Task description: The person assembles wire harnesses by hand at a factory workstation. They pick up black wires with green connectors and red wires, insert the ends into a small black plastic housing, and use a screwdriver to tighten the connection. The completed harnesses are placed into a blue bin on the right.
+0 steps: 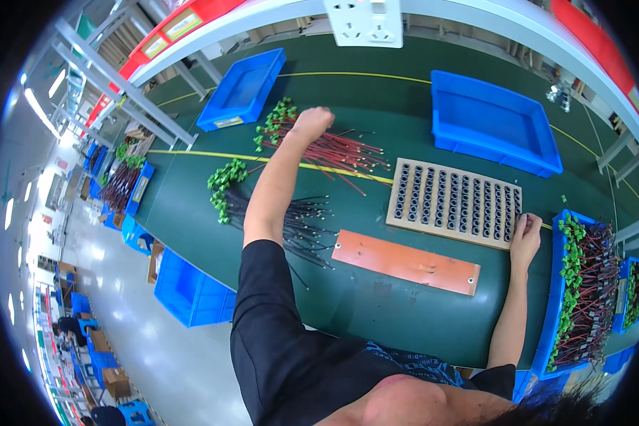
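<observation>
My left hand [314,123] reaches over a spread of red wires [344,150] with green connectors [277,122] at their left ends. Its fingers are closed, and what they hold, if anything, is hidden. Below lies a bunch of black wires [302,220] with green connectors [227,183], partly covered by my left arm. My right hand [525,240] is at the right end of a tan block [451,238] that carries rows of black ring-shaped parts [461,201]. Its fingers are pinched by the corner; I cannot make out what is between them.
An orange strip plate [406,261] lies before the block on the green table [376,312]. Blue trays stand at the back left [241,89] and back right [493,121]. A blue bin [552,341] at right holds many wires. A socket panel [366,23] hangs above.
</observation>
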### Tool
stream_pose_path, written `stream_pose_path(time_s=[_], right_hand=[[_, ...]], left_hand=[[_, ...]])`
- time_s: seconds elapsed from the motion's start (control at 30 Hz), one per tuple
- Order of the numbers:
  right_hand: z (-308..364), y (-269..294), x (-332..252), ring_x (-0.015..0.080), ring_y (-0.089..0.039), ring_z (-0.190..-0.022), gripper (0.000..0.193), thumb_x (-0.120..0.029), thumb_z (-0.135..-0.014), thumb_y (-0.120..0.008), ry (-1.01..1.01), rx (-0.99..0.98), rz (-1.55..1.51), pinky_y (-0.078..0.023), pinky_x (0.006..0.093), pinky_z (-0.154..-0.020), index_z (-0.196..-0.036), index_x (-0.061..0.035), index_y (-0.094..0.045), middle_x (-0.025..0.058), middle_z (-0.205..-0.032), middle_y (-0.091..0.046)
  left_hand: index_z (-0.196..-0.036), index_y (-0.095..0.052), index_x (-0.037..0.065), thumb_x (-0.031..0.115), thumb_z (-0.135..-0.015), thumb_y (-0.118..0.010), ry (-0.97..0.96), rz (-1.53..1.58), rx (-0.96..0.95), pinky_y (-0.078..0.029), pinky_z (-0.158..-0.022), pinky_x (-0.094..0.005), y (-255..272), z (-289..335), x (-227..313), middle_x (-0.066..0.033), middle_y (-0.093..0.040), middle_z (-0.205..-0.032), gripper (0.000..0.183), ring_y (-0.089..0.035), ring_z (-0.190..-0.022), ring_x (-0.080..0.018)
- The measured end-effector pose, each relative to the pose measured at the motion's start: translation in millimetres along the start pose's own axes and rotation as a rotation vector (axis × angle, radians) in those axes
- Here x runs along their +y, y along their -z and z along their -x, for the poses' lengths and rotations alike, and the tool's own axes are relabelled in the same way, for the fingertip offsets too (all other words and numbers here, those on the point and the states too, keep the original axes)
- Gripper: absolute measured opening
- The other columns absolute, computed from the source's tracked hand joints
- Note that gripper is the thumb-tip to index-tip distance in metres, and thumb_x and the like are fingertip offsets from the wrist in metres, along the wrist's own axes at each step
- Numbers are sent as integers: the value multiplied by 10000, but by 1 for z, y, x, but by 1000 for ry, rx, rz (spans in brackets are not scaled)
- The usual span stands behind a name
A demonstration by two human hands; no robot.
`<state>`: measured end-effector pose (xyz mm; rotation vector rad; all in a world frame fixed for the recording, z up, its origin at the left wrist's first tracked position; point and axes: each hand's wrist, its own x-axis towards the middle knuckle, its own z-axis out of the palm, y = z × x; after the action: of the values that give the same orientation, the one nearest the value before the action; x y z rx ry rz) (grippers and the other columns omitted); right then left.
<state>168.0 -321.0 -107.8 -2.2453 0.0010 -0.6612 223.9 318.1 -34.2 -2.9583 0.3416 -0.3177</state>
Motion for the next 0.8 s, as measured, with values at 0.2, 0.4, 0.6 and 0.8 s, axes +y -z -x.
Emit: stream_pose_path(time_s=[0.2,0.4,0.6,0.8], right_hand=[[0,4,1,182,-655,-697,243,-238,-1070,-587,-11,10,24,-540,351,-678,-1114,0,-607,110,-844,-692],[2,-1,1,171,-637,-687,236,-236,-1075,-581,-37,-11,-6,-531,342,-672,-1116,-5,-604,98,-836,-681],[1,2,2,182,-647,-731,250,-243,-1077,-579,-17,6,-23,-535,356,-698,-1131,-1,-606,113,-858,-683],[-12,9,18,117,-613,-735,221,-196,-1090,-549,-178,54,-429,-503,281,-651,-1199,-8,-593,97,-991,-702]], left_hand=[[-932,-774,82,83,-900,-620,67,0,-92,-584,-894,-484,-20,-13,18,-146,-745,-979,158,-725,-1009,-368],[-1025,-766,37,61,-913,-647,34,336,-45,-582,-830,-445,22,32,-7,-172,-751,-905,165,-744,-905,-343],[-1023,-781,-4,42,-893,-743,276,631,464,-564,-667,-277,103,68,-1,-102,-767,-833,143,-712,-680,-138],[-964,-775,3,-4,-891,-735,129,189,963,-549,-802,-308,182,108,-15,-88,-776,-942,84,-698,-823,-199]])
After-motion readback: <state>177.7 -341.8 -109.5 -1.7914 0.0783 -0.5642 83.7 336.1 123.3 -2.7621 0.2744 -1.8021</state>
